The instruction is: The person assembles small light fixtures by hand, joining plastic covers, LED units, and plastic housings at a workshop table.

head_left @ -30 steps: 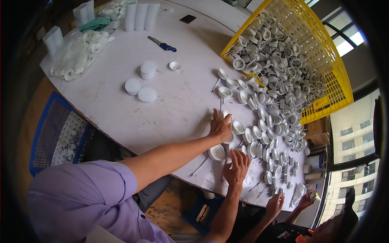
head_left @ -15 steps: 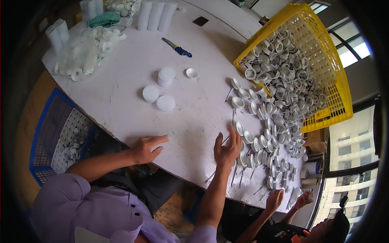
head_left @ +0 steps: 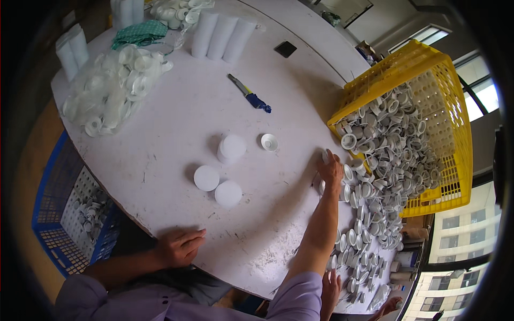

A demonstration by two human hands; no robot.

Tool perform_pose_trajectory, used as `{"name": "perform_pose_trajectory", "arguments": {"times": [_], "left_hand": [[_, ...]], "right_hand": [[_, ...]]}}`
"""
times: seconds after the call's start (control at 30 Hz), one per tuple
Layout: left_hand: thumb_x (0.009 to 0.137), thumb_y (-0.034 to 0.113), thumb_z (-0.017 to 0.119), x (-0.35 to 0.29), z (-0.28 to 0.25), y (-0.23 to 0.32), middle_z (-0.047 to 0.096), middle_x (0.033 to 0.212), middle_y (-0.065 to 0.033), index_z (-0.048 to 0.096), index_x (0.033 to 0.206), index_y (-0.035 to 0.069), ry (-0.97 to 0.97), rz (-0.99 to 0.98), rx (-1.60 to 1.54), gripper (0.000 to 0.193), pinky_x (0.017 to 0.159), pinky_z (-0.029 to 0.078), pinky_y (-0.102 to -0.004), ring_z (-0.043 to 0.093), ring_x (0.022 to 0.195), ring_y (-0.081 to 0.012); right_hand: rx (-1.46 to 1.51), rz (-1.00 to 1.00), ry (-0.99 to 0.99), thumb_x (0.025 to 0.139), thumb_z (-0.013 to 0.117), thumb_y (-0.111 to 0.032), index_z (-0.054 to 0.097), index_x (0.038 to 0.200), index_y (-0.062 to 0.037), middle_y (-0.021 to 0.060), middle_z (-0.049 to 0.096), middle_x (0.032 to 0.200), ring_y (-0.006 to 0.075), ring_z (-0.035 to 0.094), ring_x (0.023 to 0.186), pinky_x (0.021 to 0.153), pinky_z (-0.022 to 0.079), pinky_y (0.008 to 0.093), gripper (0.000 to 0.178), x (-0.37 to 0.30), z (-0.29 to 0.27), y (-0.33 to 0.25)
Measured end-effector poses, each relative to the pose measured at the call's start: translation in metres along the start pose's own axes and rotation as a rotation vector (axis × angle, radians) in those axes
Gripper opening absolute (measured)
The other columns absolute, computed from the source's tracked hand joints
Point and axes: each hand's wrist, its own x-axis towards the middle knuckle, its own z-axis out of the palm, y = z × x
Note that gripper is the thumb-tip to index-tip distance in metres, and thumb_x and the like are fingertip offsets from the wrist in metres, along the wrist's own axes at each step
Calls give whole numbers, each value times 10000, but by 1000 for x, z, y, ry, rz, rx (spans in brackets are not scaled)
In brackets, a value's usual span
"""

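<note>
My right hand point(head_left: 331, 170) reaches to the near edge of the spread of white round cups at the right. Its fingers are closed on a white cup point(head_left: 325, 155), which the hand partly covers. Many similar white cups point(head_left: 351, 238), some with thin wire leads, lie on the table beside and below that hand. My left hand point(head_left: 181, 247) rests at the table's near edge, empty, its fingers loosely stretched. Ahead of it are small stacks of white discs point(head_left: 206, 178), and a single white cup point(head_left: 269, 142) stands just beyond them.
A tilted yellow crate point(head_left: 465, 160) spills white cups at the right. A blue-handled tool point(head_left: 257, 101), white rolls point(head_left: 217, 37) and a clear bag of white parts point(head_left: 91, 101) lie farther back. A blue crate point(head_left: 45, 214) stands lower left. A co-worker's hand point(head_left: 331, 291) is at lower right.
My right hand has moved farther out and closed on a cup. My left hand has shifted slightly down and left in view. The view itself has tilted, so the table things sit lower.
</note>
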Motion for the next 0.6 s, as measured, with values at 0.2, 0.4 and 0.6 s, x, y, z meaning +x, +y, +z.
{"name": "perform_pose_trajectory", "arguments": {"times": [0.2,0.4,0.6], "left_hand": [[719,24,596,-2,-1,-1,629,1012,-134,619,898,1,-49,7,-32,182,707,526,-329,640,868,-242],[717,18,598,2,-3,0,619,1040,-145,611,930,-4,-37,10,-43,214,747,514,-331,630,903,-249],[698,-9,607,-5,-1,-4,615,1055,-157,602,950,-16,-5,3,-39,252,756,515,-336,631,904,-255]], "right_hand": [[86,-175,127,748,607,-224,552,1202,-114,128,531,1216,317,511,1106,918,417,393,470,-12,12,17],[113,-288,235,739,612,-133,606,1097,-67,140,569,1137,323,566,1009,830,467,393,364,-39,10,27],[152,-434,294,734,610,-116,608,1084,-56,161,572,1113,340,567,1000,831,477,393,356,-69,7,29]]}}
